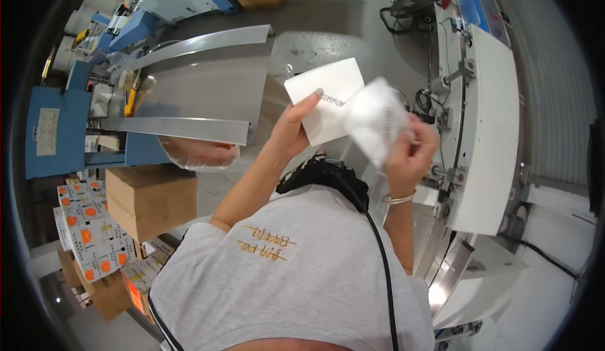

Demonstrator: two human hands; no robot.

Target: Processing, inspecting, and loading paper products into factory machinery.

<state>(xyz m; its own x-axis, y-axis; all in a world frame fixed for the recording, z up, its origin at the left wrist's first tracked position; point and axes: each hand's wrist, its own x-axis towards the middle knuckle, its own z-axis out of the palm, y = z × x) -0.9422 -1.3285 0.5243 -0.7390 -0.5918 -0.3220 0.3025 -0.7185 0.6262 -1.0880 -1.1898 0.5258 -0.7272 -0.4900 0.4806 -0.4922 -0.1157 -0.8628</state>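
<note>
My left hand point(291, 127) grips the lower left edge of a white printed booklet point(331, 75), its thumb lying across the front. Dark lettering runs over the middle of that booklet. Fingers and thumb of my right hand point(413, 152) are pinched on a second white paper piece point(372, 121), smeared by motion. This piece has fine print on its right side and overlaps the booklet's right edge. Whether it is a single sheet or folded, I cannot tell. Both hands are held up in front of my body, above the floor.
On the left, a grey metal delivery tray point(201, 89) with raised side rails joins a blue machine point(57, 124). Below it sit a cardboard box point(151, 201) and a stack of orange-patterned printed cartons point(88, 225). A long white machine point(485, 130) with rods and cables stands close on the right.
</note>
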